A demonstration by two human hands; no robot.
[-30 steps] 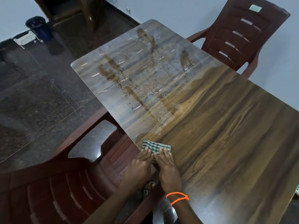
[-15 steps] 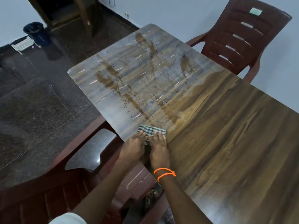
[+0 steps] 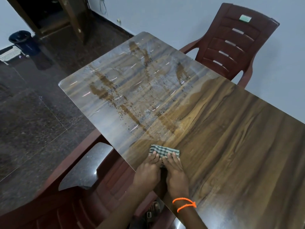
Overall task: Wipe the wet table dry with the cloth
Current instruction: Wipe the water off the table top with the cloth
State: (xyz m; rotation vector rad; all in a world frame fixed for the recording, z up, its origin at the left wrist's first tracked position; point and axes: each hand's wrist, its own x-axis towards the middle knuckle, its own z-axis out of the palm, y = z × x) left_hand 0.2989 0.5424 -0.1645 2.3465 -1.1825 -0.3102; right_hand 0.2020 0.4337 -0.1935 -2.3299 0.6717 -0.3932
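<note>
While both flat hands (image 3: 162, 172) press it, the cloth (image 3: 163, 151) has slid back toward the table (image 3: 231, 138) edge.

Folded checked cloth (image 3: 164, 151) on half-wet table (image 3: 231, 129)

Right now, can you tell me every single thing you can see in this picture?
table: 1, brown wood-grain, middle; far half wet and shiny
cloth: 1, green-and-white checked, folded, near table edge
chairs: 2, dark red plastic; one beyond the table, one at the near left
bin: 1, dark blue, far left on the floor
rack: 1, white, beside the bin
floor: dark speckled tiles
wristband: orange, right wrist
left hand: flat on cloth
right hand: flat on cloth
</note>
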